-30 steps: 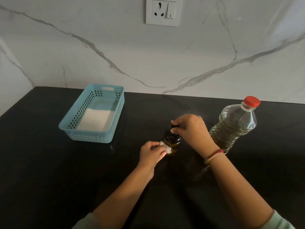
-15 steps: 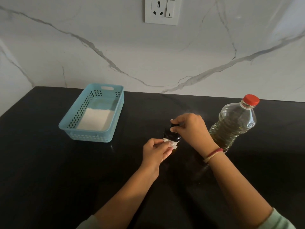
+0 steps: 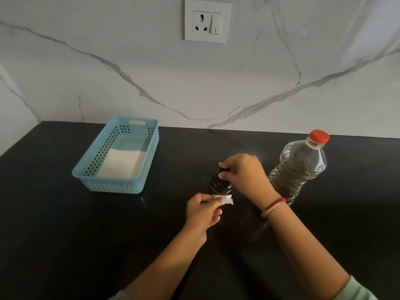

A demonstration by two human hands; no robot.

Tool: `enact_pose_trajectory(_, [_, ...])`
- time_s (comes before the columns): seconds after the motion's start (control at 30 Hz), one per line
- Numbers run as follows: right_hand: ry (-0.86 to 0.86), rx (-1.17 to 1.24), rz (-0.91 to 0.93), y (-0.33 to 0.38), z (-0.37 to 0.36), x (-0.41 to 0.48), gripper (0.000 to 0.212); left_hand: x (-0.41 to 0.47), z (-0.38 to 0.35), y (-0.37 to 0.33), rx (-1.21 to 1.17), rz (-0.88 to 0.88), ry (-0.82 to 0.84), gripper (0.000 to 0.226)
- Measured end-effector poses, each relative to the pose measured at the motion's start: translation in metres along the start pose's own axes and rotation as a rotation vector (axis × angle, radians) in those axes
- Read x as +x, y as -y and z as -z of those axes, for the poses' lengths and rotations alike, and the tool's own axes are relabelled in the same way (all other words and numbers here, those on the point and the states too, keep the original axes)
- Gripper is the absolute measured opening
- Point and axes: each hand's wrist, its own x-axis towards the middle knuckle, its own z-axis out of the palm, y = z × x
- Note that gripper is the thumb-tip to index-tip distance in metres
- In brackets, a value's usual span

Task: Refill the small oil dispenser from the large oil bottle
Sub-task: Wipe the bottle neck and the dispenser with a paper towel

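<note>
The small oil dispenser (image 3: 219, 185), dark glass with a black top, stands upright on the black counter (image 3: 65, 234) near the middle. My right hand (image 3: 243, 175) pinches its black top from the right. My left hand (image 3: 203, 210) holds a crumpled white tissue (image 3: 224, 199) against the dispenser's front lower side. The large clear oil bottle (image 3: 299, 167) with a red cap stands just right of my right wrist, cap on, mostly full of yellowish oil.
A light blue perforated plastic basket (image 3: 149, 156) with a folded white cloth inside sits at the back left of the counter. Behind it rises a white marble wall with a socket and switch plate (image 3: 207, 21).
My left hand has slid the tissue down the dispenser's front, toward its base. My right hand keeps its hold on the top. The large bottle has not moved.
</note>
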Motion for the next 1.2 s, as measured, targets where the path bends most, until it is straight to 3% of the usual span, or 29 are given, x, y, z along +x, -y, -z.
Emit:
enact_pose_trajectory(0.13, [-0.008,0.000,0.002,-0.001,-0.002,0.000,0.028,-0.003,-0.004,-0.011,-0.022,-0.071,0.008,0.029])
enact_pose_trajectory(0.37, [0.001,0.012,0.002,-0.003,-0.003,0.002,0.028,0.002,0.004,0.010,0.027,0.046,-0.049,0.028])
enact_pose_trajectory(0.8, [0.017,-0.016,-0.003,-0.002,-0.002,0.003,0.028,-0.006,-0.009,-0.003,0.015,0.009,-0.006,0.025])
enact_pose_trajectory(1.0, [0.021,-0.010,-0.001,-0.004,-0.001,0.003,0.027,-0.004,-0.004,0.010,0.054,0.115,-0.040,0.027])
enact_pose_trajectory(1.2, [-0.009,0.004,0.011,-0.007,0.004,0.000,0.021,-0.003,0.005,0.010,0.152,0.048,-0.028,0.027])
